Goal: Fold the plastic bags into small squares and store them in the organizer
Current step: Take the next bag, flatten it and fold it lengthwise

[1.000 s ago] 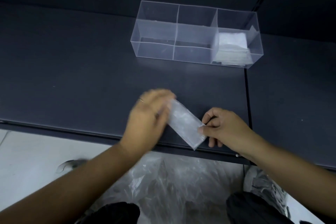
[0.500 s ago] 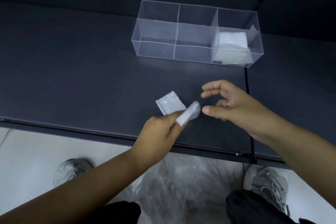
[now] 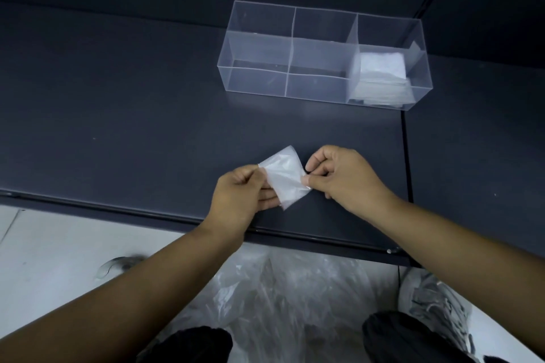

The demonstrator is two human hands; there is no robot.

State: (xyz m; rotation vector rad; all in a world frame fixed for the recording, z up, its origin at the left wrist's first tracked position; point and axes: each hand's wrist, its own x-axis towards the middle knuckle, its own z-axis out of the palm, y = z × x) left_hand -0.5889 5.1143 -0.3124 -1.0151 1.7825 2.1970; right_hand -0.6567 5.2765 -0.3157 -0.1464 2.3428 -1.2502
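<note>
A folded translucent plastic bag (image 3: 285,175), now a small square, is held just above the dark table between both hands. My left hand (image 3: 240,194) pinches its left corner, with fingers under it. My right hand (image 3: 343,175) pinches its right edge. The clear organizer (image 3: 259,50) with three compartments stands farther back on the table. Its right compartment holds a stack of folded bags (image 3: 380,74); the left and middle compartments look empty.
The dark table (image 3: 118,112) has a front edge running just below my hands and a seam to the right of the organizer. A heap of loose plastic bags (image 3: 280,298) lies on the floor by my knees, beside a grey shoe (image 3: 436,300).
The long folded strip has been doubled over into a small square. My right hand, open half a second ago, now pinches the bag's right edge; both hands hold it.
</note>
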